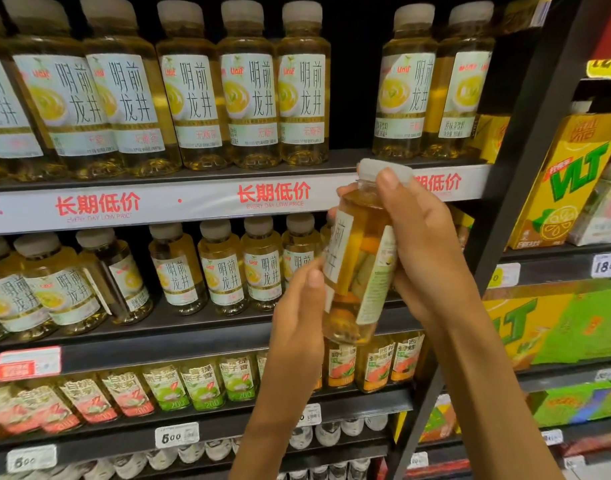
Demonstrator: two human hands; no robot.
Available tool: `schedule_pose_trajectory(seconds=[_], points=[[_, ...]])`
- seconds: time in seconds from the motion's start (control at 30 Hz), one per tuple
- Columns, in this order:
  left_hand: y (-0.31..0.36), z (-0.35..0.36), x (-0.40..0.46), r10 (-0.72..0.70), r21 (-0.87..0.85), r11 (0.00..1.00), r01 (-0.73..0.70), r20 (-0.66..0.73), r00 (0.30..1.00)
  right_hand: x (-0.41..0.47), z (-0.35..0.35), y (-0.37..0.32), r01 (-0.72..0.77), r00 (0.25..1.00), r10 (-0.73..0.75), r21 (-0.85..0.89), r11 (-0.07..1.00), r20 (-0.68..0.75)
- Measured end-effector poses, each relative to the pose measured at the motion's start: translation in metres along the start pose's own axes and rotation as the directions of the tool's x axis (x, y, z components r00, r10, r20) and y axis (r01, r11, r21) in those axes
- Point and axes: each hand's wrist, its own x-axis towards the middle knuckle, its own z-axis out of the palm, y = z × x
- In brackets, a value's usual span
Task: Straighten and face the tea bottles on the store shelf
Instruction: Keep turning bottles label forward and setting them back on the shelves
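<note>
A tea bottle (361,258) is held in the air in front of the shelves, clear of both rows, tilted a little with its white cap (383,171) leaning right and its base lower left. The right hand (421,244) wraps round its right side from behind, thumb lying up along the neck and touching the cap, fingers curled round the far side. The left hand (298,306) comes up from below and grips the lower left of the bottle, thumb pressed on the front near the label edge. The label is turned partly away (only a sliver of the black characters shows at the left edge, and the side panel faces the camera). On the top shelf (200,174) a top row (193,88) of the same bottles stands upright with labels mostly facing forward, and there is a gap (354,98) between the fifth bottle and a pair (435,84) at the right end; the rightmost of that pair is turned so its label shows off-centre. A price strip (151,206) with red lettering runs along that shelf's front edge. On the shelf below, the middle row (221,265) is less tidy: one bottle (124,271) near the left is twisted with its label facing sideways. Lower still stand flavoured teas (200,382) with green and pink labels. To the right, past a dark upright (525,168), are yellow cartons (570,181).
</note>
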Motion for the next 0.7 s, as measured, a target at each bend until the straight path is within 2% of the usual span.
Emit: schedule_pose_trajectory(seconds=[0.1, 0.2, 0.27, 0.33, 0.4, 0.47, 0.53, 0.63, 0.7], points=[[0.003, 0.008, 0.007, 0.048, 0.117, 0.992, -0.049, 0.009, 0.999, -0.001, 0.003, -0.001, 0.01, 0.999, -0.011, -0.035, 0.999, -0.034], [0.007, 0.004, 0.01, 0.085, 0.004, 0.996, -0.085, 0.022, 0.996, -0.001, 0.0, -0.003, -0.045, 0.997, 0.044, 0.022, 0.999, 0.06], [0.01, -0.002, 0.009, 0.008, -0.14, 0.99, 0.004, 0.084, 0.996, 0.0, -0.003, -0.004, -0.071, 0.993, 0.067, 0.044, 0.996, 0.093], [0.01, -0.008, 0.008, -0.072, -0.292, 0.948, 0.13, 0.202, 0.977, 0.002, -0.001, -0.003, -0.095, 0.989, 0.081, 0.102, 0.99, 0.125], [0.009, -0.009, 0.006, -0.108, -0.325, 0.925, 0.199, 0.279, 0.954, 0.003, 0.001, -0.001, -0.1, 0.982, 0.071, 0.163, 0.982, 0.174], [0.005, -0.007, 0.003, -0.122, -0.274, 0.941, 0.197, 0.269, 0.955, 0.003, 0.002, -0.001, -0.065, 0.984, 0.039, 0.147, 0.987, 0.174], [0.006, -0.005, 0.0, -0.111, -0.171, 0.976, 0.134, 0.135, 0.985, 0.002, 0.002, -0.003, -0.011, 0.993, 0.001, 0.085, 0.996, 0.121], [0.011, 0.001, 0.003, 0.032, 0.045, 0.998, -0.033, 0.017, 0.999, 0.002, 0.005, -0.005, 0.029, 1.0, -0.029, -0.027, 0.999, -0.003], [0.012, 0.008, 0.006, 0.05, 0.161, 0.986, -0.043, -0.037, 0.998, 0.003, 0.005, -0.004, 0.003, 1.0, -0.004, -0.047, 0.999, -0.023]])
